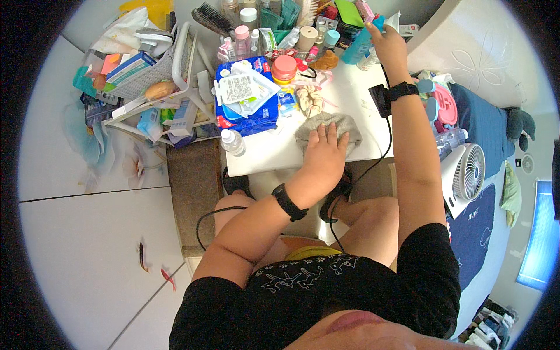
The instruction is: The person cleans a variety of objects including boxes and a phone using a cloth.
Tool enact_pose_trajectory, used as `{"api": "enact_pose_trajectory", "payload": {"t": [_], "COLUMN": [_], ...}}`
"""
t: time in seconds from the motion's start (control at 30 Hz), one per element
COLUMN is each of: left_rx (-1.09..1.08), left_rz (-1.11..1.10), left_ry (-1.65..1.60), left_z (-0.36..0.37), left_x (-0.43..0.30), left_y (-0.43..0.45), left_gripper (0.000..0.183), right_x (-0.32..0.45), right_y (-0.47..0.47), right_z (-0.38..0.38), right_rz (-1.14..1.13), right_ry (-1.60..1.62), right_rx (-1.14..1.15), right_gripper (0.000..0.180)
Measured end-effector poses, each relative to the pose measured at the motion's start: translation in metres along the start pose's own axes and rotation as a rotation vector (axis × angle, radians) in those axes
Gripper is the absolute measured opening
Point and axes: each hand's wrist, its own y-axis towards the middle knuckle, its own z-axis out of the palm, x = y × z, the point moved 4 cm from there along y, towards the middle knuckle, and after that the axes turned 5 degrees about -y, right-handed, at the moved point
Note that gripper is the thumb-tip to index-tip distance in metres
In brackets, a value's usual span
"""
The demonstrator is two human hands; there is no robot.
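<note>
My left hand [326, 153] lies flat with its fingers slightly apart on a crumpled grey cloth [350, 127], near the front edge of the white table [267, 153]. At the table's back right, my right hand [389, 48] holds the upper part of a turquoise bottle [356, 50], which leans to the right. A white bottle [368, 61] is just below that hand, partly hidden. Left of the cloth are a blue plastic-wrapped pack [249, 120] with torn white packaging [238, 89] on top, and a beige scrunchie [310, 100] lies behind the cloth.
A small clear bottle [233, 143] stands at the front left corner. Jars, bottles and a hairbrush [212, 18] crowd the back. An overfilled white rack [188, 83] borders the left. A black cable [387, 140] hangs over the front edge from a black device [379, 100]. A white fan [468, 173] is right.
</note>
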Motion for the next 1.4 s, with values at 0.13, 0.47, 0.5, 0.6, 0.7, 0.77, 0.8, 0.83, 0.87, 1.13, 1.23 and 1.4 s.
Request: {"api": "enact_pose_trajectory", "payload": {"t": [0.13, 0.47, 0.5, 0.6, 0.7, 0.77, 0.8, 0.83, 0.87, 1.13, 1.23, 1.4], "left_rx": [0.008, 0.042, 0.048, 0.031, 0.016, 0.009, 0.002, 0.001, -0.013, 0.006, 0.008, 0.015], "left_rz": [-0.005, -0.004, 0.0, -0.003, -0.009, -0.011, -0.009, -0.012, -0.009, -0.012, -0.003, -0.011], "left_ry": [-0.018, 0.016, 0.008, 0.009, 0.017, -0.002, -0.024, -0.024, -0.03, -0.047, -0.022, -0.002], "left_z": [-0.001, -0.003, -0.003, -0.002, -0.001, 0.001, 0.002, 0.002, 0.002, 0.004, 0.004, 0.002], "left_x": [0.0, 0.002, 0.0, -0.004, -0.003, -0.002, -0.002, -0.002, -0.003, -0.001, -0.004, -0.002], "left_y": [0.001, -0.001, 0.0, 0.002, 0.001, 0.003, 0.004, 0.004, 0.004, 0.002, 0.004, 0.003], "left_gripper": [0.05, 0.051, 0.051, 0.051, 0.051, 0.051, 0.05, 0.05, 0.05, 0.051, 0.051, 0.051], "right_x": [0.001, 0.009, 0.01, 0.009, 0.01, 0.016, 0.016, 0.014, 0.009, -0.003, -0.01, -0.004], "right_y": [0.0, -0.039, -0.048, -0.066, -0.066, -0.065, -0.062, -0.06, -0.058, -0.054, -0.034, -0.014], "right_z": [0.001, -0.01, -0.012, 0.02, 0.049, 0.056, 0.057, 0.06, 0.062, 0.019, 0.004, 0.005], "right_rz": [-0.004, 0.088, 0.088, -0.175, -0.189, -0.292, -0.246, -0.249, -0.242, -0.016, 0.071, 0.083], "right_ry": [0.009, 0.236, 0.233, 0.201, 0.237, 0.098, 0.111, 0.112, 0.113, 0.165, 0.245, 0.159], "right_rx": [-0.023, 0.037, 0.034, 0.262, 0.374, 0.317, 0.344, 0.345, 0.331, -0.055, -0.143, -0.03], "right_gripper": [0.064, 0.046, 0.046, 0.034, 0.035, 0.037, 0.038, 0.038, 0.039, 0.04, 0.05, 0.066]}}
